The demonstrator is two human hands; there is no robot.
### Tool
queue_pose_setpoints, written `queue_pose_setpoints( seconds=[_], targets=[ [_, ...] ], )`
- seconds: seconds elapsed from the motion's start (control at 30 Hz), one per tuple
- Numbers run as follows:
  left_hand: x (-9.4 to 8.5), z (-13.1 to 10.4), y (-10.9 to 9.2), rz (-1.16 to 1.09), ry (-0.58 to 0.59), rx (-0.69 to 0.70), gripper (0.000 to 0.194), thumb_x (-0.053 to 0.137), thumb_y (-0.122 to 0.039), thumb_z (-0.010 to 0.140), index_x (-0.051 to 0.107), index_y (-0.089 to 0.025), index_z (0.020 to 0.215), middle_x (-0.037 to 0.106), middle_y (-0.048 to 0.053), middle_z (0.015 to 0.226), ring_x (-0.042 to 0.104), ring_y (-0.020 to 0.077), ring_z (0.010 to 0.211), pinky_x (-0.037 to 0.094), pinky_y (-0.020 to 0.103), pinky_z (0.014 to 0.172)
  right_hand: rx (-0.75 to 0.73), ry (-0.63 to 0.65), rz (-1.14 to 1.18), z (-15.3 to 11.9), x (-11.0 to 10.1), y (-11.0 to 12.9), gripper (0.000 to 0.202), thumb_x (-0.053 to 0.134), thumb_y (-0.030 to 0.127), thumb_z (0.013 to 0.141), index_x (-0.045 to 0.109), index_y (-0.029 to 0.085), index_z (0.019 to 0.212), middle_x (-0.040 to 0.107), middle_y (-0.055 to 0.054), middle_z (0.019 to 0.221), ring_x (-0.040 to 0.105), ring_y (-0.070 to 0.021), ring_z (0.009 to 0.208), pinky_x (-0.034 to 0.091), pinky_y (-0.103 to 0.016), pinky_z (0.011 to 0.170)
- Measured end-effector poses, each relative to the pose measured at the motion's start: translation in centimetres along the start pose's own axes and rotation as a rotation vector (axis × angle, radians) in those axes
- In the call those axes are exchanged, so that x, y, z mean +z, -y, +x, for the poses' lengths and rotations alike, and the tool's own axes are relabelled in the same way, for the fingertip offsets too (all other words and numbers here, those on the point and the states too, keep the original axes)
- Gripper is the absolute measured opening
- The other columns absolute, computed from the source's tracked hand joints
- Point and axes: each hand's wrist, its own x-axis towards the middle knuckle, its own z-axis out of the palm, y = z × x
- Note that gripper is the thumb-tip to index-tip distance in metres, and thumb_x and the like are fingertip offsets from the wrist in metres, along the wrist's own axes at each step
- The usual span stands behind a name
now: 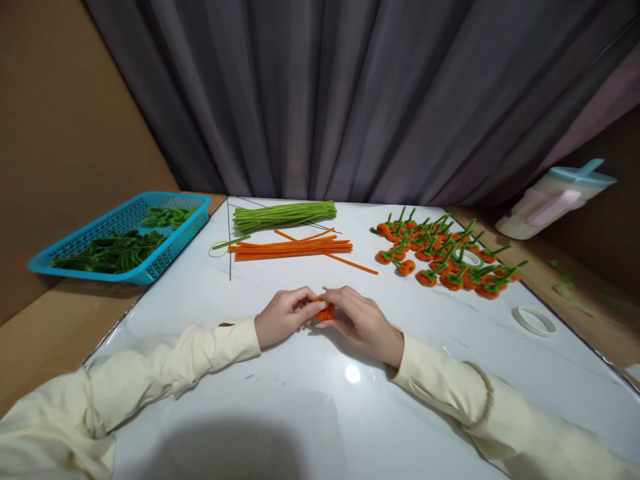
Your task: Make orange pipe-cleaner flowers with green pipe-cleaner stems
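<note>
The left hand [284, 316] and right hand [367, 325] both pinch a small, round, orange, fuzzy piece [325, 311]. Uneven finger pressure could squash its shape.

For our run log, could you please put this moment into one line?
left hand: holding orange chenille piece | right hand: holding same piece | beyond: orange chenille stems, green chenille stems

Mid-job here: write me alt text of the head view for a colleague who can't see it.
The left hand and right hand hold a small orange fuzzy piece together over a white table. Behind lie a green bundle and orange strips; to the right, many small orange-and-green pumpkins; to the left, a blue basket of green pieces.
</note>
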Motion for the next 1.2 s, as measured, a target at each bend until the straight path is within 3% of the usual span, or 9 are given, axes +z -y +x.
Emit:
queue_pose_setpoints(
  seconds=[0.3, 0.4, 0.5, 0.57, 0.7, 0.8, 0.97, 1.2],
  targets=[
    [0.20, 0.03, -0.35, 0.177, -0.084, 0.098, 0.021, 0.057, -0.034, 0.079, 0.057, -0.015, 0.071, 0.049, -0.005, 0.052, 0.037, 0.0068, 0.046, 0.033, 0.019, 0.048, -0.029, -0.071, 0.049, -0.27, 0.24, -0.20, 0.006, 0.048, 0.013, 0.088, 0.052, 0.018, 0.089, 0.060, -0.009, 0.086, 0.055, -0.0166, 0.077, 0.049, -0.029, 0.066],
    [0.14, 0.01, -0.38, 0.160, -0.062, 0.101, 0.022, 0.055, -0.035, 0.081, 0.057, -0.015, 0.072, 0.047, -0.006, 0.049, 0.038, 0.0069, 0.044, 0.033, 0.019, 0.047, -0.038, -0.088, 0.053, -0.27, 0.30, -0.09, 0.008, 0.048, 0.010, 0.087, 0.052, 0.017, 0.089, 0.060, -0.009, 0.085, 0.055, -0.0162, 0.076, 0.049, -0.030, 0.066],
    [-0.01, -0.08, -0.38, 0.103, -0.007, 0.119, 0.032, 0.041, -0.040, 0.089, 0.053, -0.015, 0.072, 0.046, -0.005, 0.048, 0.040, 0.0071, 0.043, 0.035, 0.019, 0.046, -0.043, -0.125, 0.065, -0.20, 0.30, 0.16, 0.009, 0.049, 0.010, 0.087, 0.051, 0.018, 0.091, 0.060, -0.009, 0.085, 0.055, -0.0155, 0.074, 0.050, -0.029, 0.066],
    [-0.13, -0.15, -0.32, 0.069, 0.032, 0.131, 0.036, 0.035, -0.042, 0.091, 0.052, -0.015, 0.075, 0.048, -0.004, 0.051, 0.042, 0.0071, 0.043, 0.036, 0.019, 0.046, -0.030, -0.152, 0.082, -0.17, 0.24, 0.30, 0.008, 0.051, 0.014, 0.087, 0.051, 0.018, 0.093, 0.061, -0.008, 0.085, 0.057, -0.0151, 0.074, 0.050, -0.027, 0.063],
    [-0.30, -0.29, -0.16, 0.131, 0.037, 0.193, 0.027, 0.049, -0.040, 0.085, 0.053, -0.014, 0.090, 0.059, 0.002, 0.073, 0.050, 0.0091, 0.055, 0.041, 0.020, 0.052, 0.050, -0.176, 0.086, -0.39, 0.20, 0.20, 0.016, 0.053, 0.023, 0.087, 0.049, 0.019, 0.102, 0.061, -0.006, 0.083, 0.058, -0.0144, 0.071, 0.050, -0.025, 0.060],
    [-0.37, -0.34, -0.11, 0.163, 0.022, 0.210, 0.025, 0.050, -0.037, 0.085, 0.053, -0.014, 0.094, 0.061, 0.006, 0.084, 0.053, 0.0100, 0.059, 0.044, 0.021, 0.055, 0.074, -0.159, 0.041, -0.69, 0.29, -0.06, 0.024, 0.054, 0.028, 0.087, 0.047, 0.020, 0.109, 0.061, -0.005, 0.083, 0.059, -0.0143, 0.071, 0.050, -0.025, 0.062],
    [-0.44, -0.34, -0.22, 0.120, 0.022, 0.180, 0.023, 0.044, -0.036, 0.089, 0.051, -0.014, 0.093, 0.060, 0.004, 0.079, 0.053, 0.0092, 0.056, 0.044, 0.020, 0.053, 0.039, -0.041, -0.015, -0.66, 0.16, -0.04, 0.048, 0.054, 0.037, 0.087, 0.038, 0.019, 0.129, 0.062, -0.006, 0.086, 0.059, -0.0155, 0.074, 0.051, -0.026, 0.064],
    [-0.38, -0.25, -0.26, 0.134, -0.026, 0.140, 0.024, 0.045, -0.037, 0.088, 0.053, -0.014, 0.086, 0.056, 0.000, 0.065, 0.051, 0.0093, 0.053, 0.043, 0.020, 0.052, -0.029, 0.009, -0.086, -0.58, 0.15, 0.05, 0.057, 0.046, 0.022, 0.089, 0.021, 0.017, 0.140, 0.061, -0.005, 0.078, 0.056, -0.0170, 0.072, 0.051, -0.029, 0.062]
  ],
)
